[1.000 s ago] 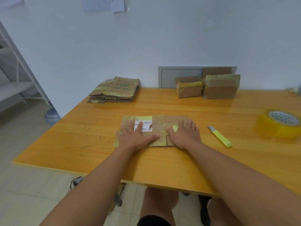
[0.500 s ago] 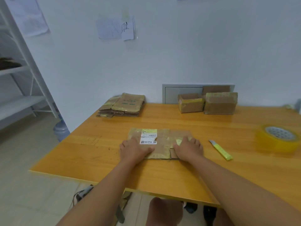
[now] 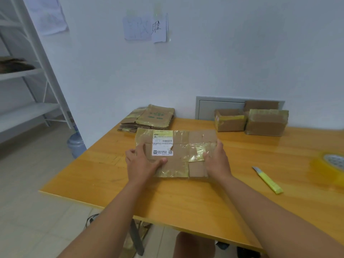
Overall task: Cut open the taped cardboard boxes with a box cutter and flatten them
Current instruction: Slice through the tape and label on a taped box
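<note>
Far left: a white shelving unit against the wall, a blue water bottle on the floor beside the table. At the table's back left corner lies a stack of flattened boxes. Centre: the flattened box, taped and labelled, is held tilted with its far edge raised, just in front of the stack. The left hand grips its left edge, thumb curled across the top face below the white label. The right hand grips its right edge, thumb on the yellow tape; the fingers behind are hidden. Back right: two taped boxes against the wall. Right: the box cutter lies on the table, apart from the hands. Far right edge: a tape roll
</note>
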Demonstrator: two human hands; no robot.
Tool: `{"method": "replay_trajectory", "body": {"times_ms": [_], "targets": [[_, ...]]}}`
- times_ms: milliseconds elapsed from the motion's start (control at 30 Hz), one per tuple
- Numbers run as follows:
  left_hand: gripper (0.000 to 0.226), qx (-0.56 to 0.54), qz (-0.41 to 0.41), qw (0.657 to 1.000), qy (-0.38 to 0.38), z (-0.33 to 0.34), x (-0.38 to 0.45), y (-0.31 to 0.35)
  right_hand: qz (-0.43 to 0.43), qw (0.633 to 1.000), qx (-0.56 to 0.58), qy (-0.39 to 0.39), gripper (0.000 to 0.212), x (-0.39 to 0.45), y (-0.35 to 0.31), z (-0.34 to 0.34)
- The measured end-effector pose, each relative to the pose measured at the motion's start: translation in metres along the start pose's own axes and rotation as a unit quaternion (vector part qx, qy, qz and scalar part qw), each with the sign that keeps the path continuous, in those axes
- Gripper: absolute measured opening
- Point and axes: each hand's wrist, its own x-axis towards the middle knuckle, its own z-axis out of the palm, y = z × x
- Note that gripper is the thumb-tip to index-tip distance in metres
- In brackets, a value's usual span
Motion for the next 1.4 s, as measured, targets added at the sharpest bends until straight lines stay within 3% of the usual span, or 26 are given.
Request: {"method": "replay_trajectory", "body": {"times_ms": [133,300,433,633,767,933,1100,1267,1400], "targets": [[0.109,0.012,-0.028,0.999,-0.018,-0.009,0.014,-0.018,-0.076,0.997,0.015,0.008,0.068,0.008,-0.012,0.019],[0.111,0.024,-0.019,1.0,-0.003,-0.012,0.026,-0.029,-0.094,0.995,-0.034,-0.013,0.038,0.018,-0.008,0.041],[0.107,0.036,-0.005,0.999,0.015,-0.009,0.037,-0.031,-0.135,0.982,-0.13,0.002,0.037,0.022,-0.001,0.058],[0.101,0.037,-0.015,0.999,0.035,-0.014,0.08,-0.031,-0.169,0.978,-0.114,0.036,0.039,0.054,-0.023,0.077],[0.082,0.045,0.044,0.995,0.076,-0.02,0.133,-0.022,-0.159,0.984,-0.077,0.024,0.051,0.091,-0.055,0.089],[0.062,0.086,0.067,0.989,0.096,-0.018,0.216,-0.011,-0.147,0.981,-0.127,-0.026,0.089,0.146,-0.095,0.116],[0.059,0.124,0.079,0.982,0.114,-0.006,0.283,-0.014,-0.128,0.979,-0.145,-0.058,0.095,0.197,-0.115,0.155],[0.078,0.162,0.049,0.985,0.043,0.029,0.315,-0.044,-0.083,0.976,-0.168,-0.108,0.094,0.229,-0.1,0.197],[0.091,0.204,-0.013,0.978,-0.043,0.065,0.313,-0.075,-0.065,0.941,-0.29,-0.164,0.087,0.233,-0.072,0.224]]}}
